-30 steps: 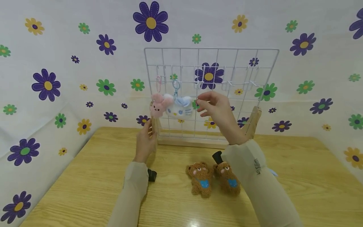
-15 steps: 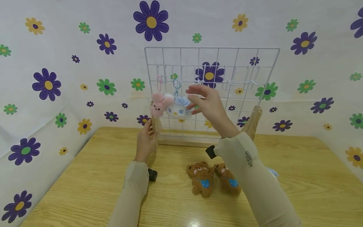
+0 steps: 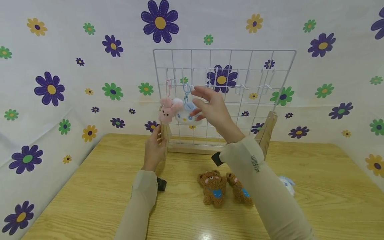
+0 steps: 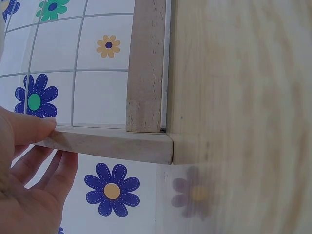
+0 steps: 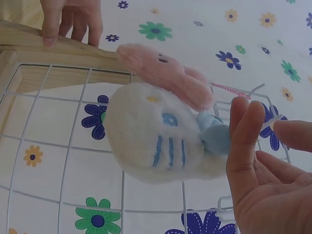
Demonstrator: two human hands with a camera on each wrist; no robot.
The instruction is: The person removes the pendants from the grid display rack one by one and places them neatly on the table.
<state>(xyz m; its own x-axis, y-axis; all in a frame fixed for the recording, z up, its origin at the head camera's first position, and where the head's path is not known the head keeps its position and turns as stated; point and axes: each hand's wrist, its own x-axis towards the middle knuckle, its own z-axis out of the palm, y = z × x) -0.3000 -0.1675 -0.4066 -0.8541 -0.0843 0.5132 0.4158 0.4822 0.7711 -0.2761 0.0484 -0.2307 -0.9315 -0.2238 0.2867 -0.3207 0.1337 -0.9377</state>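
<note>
We take the wire rack [image 3: 223, 50] as the reference for all positions.

Left hand [image 3: 153, 151]: placed at the left end of the rack. We see it gripping the wooden upright [image 4: 122, 145], with the thumb on one face and the fingers curled against the other.

Right hand [image 3: 216, 111]: raised in front of the left half of the rack. The fingers are extended, the thumb stands apart from them, and we see nothing held. The fingertips overlap the blue bow [image 3: 189, 106] of the white plush [image 3: 183, 115]; we cannot tell whether they touch it.

White plush: hangs on the left part of the rack, below a blue ring [image 3: 186, 88], its face turned outward. The pink plush [image 3: 168, 111] hangs just beside it, nearer the rack's left edge, below a pink ring [image 3: 168, 87].

On the table [image 3: 99, 186], in front of the rack, we find two brown bears side by side: the first bear [image 3: 213, 188] in full view, the second bear [image 3: 238, 190] partly covered by the right sleeve [image 3: 264, 180]. A white-and-blue plush [image 3: 288, 185] lies in front of the rack's right end, also partly covered. A flower-patterned cloth [image 3: 126, 66] stands behind the rack.
</note>
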